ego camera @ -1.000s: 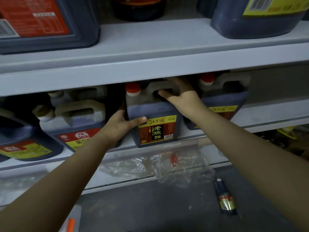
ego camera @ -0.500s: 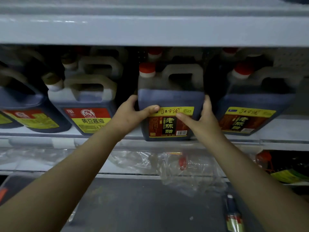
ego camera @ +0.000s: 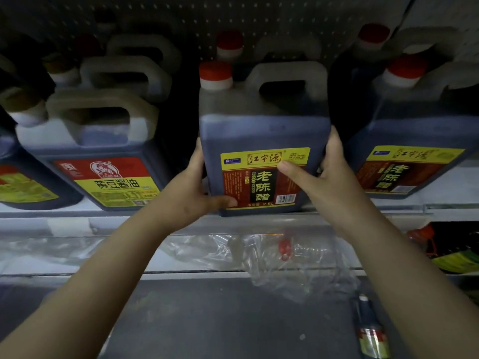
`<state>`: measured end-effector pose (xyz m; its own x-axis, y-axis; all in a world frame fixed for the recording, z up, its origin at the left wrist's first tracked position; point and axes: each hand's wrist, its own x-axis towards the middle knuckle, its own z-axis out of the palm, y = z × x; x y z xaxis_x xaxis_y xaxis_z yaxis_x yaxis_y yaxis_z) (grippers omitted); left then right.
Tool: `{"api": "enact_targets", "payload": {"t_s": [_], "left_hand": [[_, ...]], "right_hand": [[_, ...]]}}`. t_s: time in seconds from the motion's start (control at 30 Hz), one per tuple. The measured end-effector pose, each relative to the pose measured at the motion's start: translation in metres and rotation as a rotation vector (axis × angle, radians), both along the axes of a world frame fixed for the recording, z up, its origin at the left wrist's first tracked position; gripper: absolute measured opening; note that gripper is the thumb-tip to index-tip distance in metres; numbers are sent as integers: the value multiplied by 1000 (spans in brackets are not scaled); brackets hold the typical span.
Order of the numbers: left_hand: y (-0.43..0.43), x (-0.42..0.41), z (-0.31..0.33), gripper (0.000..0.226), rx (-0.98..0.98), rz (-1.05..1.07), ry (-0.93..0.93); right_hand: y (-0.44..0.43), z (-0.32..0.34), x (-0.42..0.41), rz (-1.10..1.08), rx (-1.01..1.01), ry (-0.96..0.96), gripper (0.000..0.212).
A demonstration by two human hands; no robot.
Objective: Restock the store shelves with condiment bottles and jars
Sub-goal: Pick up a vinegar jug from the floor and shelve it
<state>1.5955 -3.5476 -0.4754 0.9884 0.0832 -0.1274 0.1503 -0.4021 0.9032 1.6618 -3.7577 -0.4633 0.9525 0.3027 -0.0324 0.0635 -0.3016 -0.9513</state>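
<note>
Head view: the vinegar jug (ego camera: pixel 264 136) is a squarish, translucent plastic container filled with dark liquid. It has a moulded loop handle on top and a red cap (ego camera: pixel 215 72) on a white neck. A glossy yellow, red and black label covers its lower front. It stands upright with its base at the front lip of the shelf (ego camera: pixel 363 218), a pale, smooth metal board. Whether its weight is fully on the board cannot be told. To its left, with a dark gap between, is a soy sauce jug (ego camera: pixel 98 149) of the same blocky shape with a red and yellow label, and more jugs line up behind it. To the right stands a second vinegar jug (ego camera: pixel 414 136) with a matching label. Behind the rows is a dark perforated back panel (ego camera: pixel 259 16).

Below the shelf lies crumpled clear plastic wrap (ego camera: pixel 298 260), shiny and creased, hanging over a lower ledge. Beneath it is a dull grey floor (ego camera: pixel 207 320), where a small dark bottle (ego camera: pixel 370 330) lies on its side.

Both bare forearms reach up and forward from the lower corners. The left hand (ego camera: pixel 191 185) grips the jug's lower left edge, with the thumb laid across the front corner and the fingers wrapped round the side. The right hand (ego camera: pixel 326 177) clasps the right edge, with the thumb pressed flat on the label and the fingers curled behind
</note>
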Motion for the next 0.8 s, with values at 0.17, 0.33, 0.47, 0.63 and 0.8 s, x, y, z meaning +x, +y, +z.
{"api": "enact_targets", "payload": {"t_s": [0.17,0.33,0.47,0.63,0.8], "left_hand": [[8,11,-7,102,52,6,-4],[0,18,-12,99,137,-12,-44],[0,21,-16,99,145,-14,-44],[4,21,-21,100,182,-2,-43],[7,25,-19,98,182,3,-36]], "right_hand": [[-1,-3,4,-12,-37,-29,80],[-7,-10,0,-49,-51,-51,88],[-10,-15,-2,-55,-65,-50,86],[-6,-17,-5,-91,-26,-36,86],[-3,-17,-4,-96,-46,-36,85]]}}
